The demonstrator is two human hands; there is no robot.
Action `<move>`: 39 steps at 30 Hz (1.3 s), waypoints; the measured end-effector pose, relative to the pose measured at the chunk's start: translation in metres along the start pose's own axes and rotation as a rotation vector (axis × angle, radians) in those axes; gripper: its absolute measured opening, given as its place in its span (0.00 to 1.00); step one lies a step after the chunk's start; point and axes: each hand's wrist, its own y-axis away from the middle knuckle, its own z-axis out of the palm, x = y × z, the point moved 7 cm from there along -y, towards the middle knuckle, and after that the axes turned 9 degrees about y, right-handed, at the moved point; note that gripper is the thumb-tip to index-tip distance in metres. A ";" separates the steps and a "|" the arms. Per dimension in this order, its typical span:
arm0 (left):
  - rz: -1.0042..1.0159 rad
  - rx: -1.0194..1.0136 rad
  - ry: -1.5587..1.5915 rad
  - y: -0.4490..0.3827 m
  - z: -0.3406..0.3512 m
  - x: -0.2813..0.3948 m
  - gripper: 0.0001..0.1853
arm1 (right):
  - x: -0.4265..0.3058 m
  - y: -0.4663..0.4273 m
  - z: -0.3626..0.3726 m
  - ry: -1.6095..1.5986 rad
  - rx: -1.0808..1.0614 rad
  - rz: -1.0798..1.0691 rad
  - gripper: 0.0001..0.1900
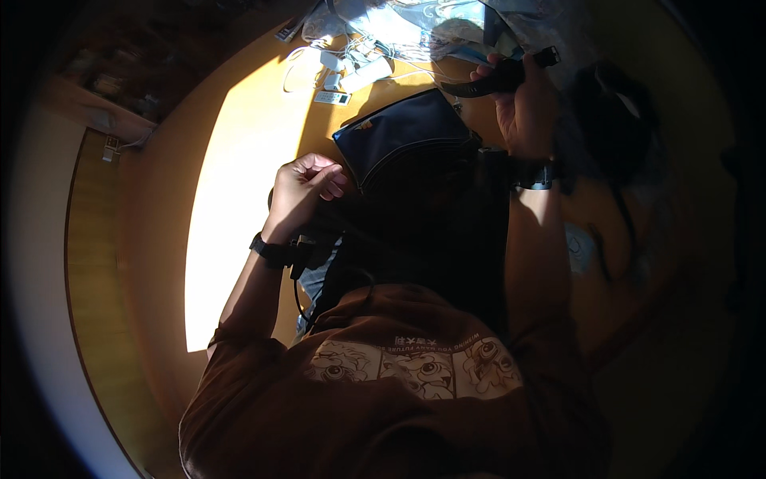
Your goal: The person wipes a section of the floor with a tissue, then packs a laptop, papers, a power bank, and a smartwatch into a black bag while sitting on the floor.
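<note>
My right hand point(526, 99) is raised at the upper right, its fingers closed round a black strap with a buckle point(499, 79), which looks like a watch strap. To the left of the dark bag, my left hand point(310, 178) holds nothing that shows, with its fingers loosely curled and its thumb near them. Between the hands lies a dark blue zipped bag or pouch point(407, 129), whose lower part merges into black shadow. Each wrist wears a black band; a black cable point(297, 296) hangs from a plug by the left one.
White cables and adapters point(359, 69) lie tangled beyond the bag, beside a small white card or label point(333, 98). Clear plastic wrapping point(323, 24) is at the far edge. A dark bag-like thing point(616, 120) stands at the right. Bright sunlight falls across the wooden surface point(239, 179) at the left.
</note>
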 end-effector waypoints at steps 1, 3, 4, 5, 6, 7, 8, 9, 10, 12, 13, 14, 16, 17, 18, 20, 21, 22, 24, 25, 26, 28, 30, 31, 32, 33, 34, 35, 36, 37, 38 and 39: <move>0.000 -0.036 0.032 -0.016 0.010 -0.012 0.09 | 0.005 -0.003 -0.013 0.000 0.007 0.001 0.14; -0.173 -0.114 -0.036 -0.056 0.033 -0.048 0.13 | 0.037 0.001 -0.037 0.005 0.057 0.222 0.12; -0.054 -0.140 -0.311 -0.073 0.048 -0.055 0.13 | 0.057 0.008 -0.041 -0.039 0.044 0.321 0.11; 0.118 -0.151 -0.570 -0.088 0.065 -0.059 0.14 | 0.071 0.013 -0.050 -0.037 0.104 0.428 0.10; 0.298 -0.088 -0.731 -0.098 0.081 -0.063 0.13 | 0.086 0.025 -0.054 -0.046 0.104 0.460 0.08; 0.530 -0.008 -0.871 -0.103 0.099 -0.064 0.12 | 0.104 0.042 -0.053 -0.031 0.109 0.468 0.07; 0.696 0.022 -1.010 -0.108 0.112 -0.068 0.12 | 0.129 0.060 -0.057 -0.029 0.219 0.621 0.07; 0.707 0.033 -1.068 -0.119 0.119 -0.079 0.12 | 0.154 0.079 -0.053 -0.062 0.248 0.746 0.07; 0.651 -0.015 -1.132 -0.136 0.124 -0.091 0.12 | 0.174 0.093 -0.047 -0.029 0.232 0.777 0.09; 0.551 -0.066 -1.179 -0.170 0.121 -0.103 0.11 | 0.209 0.117 -0.038 -0.030 0.206 0.813 0.15; 0.504 -0.079 -1.166 -0.187 0.112 -0.105 0.11 | 0.226 0.129 -0.034 -0.059 0.224 0.822 0.18; 0.471 -0.112 -1.167 -0.195 0.106 -0.109 0.11 | 0.245 0.135 -0.030 0.066 0.214 0.852 0.21; 0.397 -0.183 -1.186 -0.210 0.099 -0.115 0.12 | 0.283 0.130 -0.020 0.188 0.196 0.865 0.27; 0.396 -0.194 -1.199 -0.212 0.098 -0.116 0.12 | 0.301 0.126 -0.014 0.193 0.166 0.837 0.30; 0.418 -0.191 -1.216 -0.213 0.095 -0.113 0.13 | 0.318 0.122 -0.012 0.173 0.223 0.812 0.30; 0.433 -0.186 -1.203 -0.211 0.092 -0.109 0.12 | 0.352 0.109 -0.013 0.153 0.322 0.760 0.31; 0.396 -0.158 -1.176 -0.211 0.088 -0.108 0.12 | 0.367 0.097 -0.017 0.167 0.352 0.720 0.32; 0.418 -0.174 -1.155 -0.208 0.090 -0.107 0.11 | 0.381 0.087 -0.022 0.124 0.484 0.682 0.28; 0.447 -0.152 -1.108 -0.204 0.087 -0.102 0.10 | 0.405 0.051 -0.033 0.092 0.409 0.609 0.29; 0.436 -0.165 -1.109 -0.203 0.086 -0.102 0.10 | 0.417 0.040 -0.035 0.086 0.398 0.602 0.27; 0.426 -0.170 -1.108 -0.203 0.087 -0.103 0.10 | 0.421 0.029 -0.041 0.139 0.453 0.519 0.25; 0.441 -0.163 -1.063 -0.201 0.088 -0.102 0.10 | 0.427 0.009 -0.048 0.008 0.569 0.327 0.20; 0.429 -0.128 -1.031 -0.198 0.087 -0.103 0.10 | 0.441 -0.003 -0.050 -0.167 0.624 0.282 0.17; 0.415 -0.109 -1.021 -0.197 0.087 -0.104 0.10 | 0.452 -0.006 -0.049 -0.227 0.631 0.361 0.17; 0.406 -0.099 -0.988 -0.195 0.086 -0.105 0.10 | 0.454 -0.013 -0.045 -0.230 0.570 0.309 0.17; 0.402 -0.083 -0.946 -0.195 0.086 -0.105 0.10 | 0.466 -0.014 -0.043 -0.251 0.563 0.417 0.16; 0.388 -0.087 -0.936 -0.194 0.086 -0.106 0.09 | 0.467 -0.021 -0.040 -0.220 0.497 0.358 0.16; 0.400 -0.080 -0.905 -0.193 0.086 -0.106 0.08 | 0.472 -0.024 -0.036 -0.201 0.454 0.369 0.16; 0.347 -0.056 -0.870 -0.194 0.082 -0.107 0.09 | 0.477 -0.027 -0.031 -0.186 0.417 0.385 0.16; 0.307 -0.029 -0.824 -0.195 0.079 -0.108 0.09 | 0.481 -0.029 -0.027 -0.173 0.381 0.395 0.15; 0.330 -0.066 -0.835 -0.194 0.081 -0.108 0.09 | 0.485 -0.030 -0.022 -0.160 0.350 0.403 0.15; 0.363 -0.089 -0.827 -0.194 0.082 -0.106 0.09 | 0.488 -0.031 -0.018 -0.148 0.323 0.408 0.15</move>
